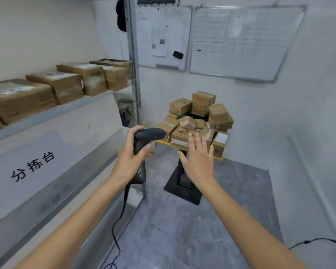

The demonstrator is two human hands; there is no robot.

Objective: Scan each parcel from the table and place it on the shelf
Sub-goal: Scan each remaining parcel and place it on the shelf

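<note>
My left hand point(129, 158) grips the handle of a black barcode scanner point(147, 135), whose head points right toward the table. My right hand point(199, 160) is stretched forward with fingers straight and spread, holding nothing, in front of the pile. Several brown cardboard parcels point(200, 117) are heaped on a small yellow-edged table point(218, 157) on a black pedestal ahead. On the left, a grey metal shelf point(47, 115) carries a row of several brown parcels point(66, 86).
A lower white shelf surface point(52, 144) with printed characters lies at left, bounded by a metal upright post point(135, 74). The scanner's black cable point(117, 230) hangs to the grey floor. Two whiteboards point(239, 41) hang on the back wall. Another cable point(314, 240) lies at right.
</note>
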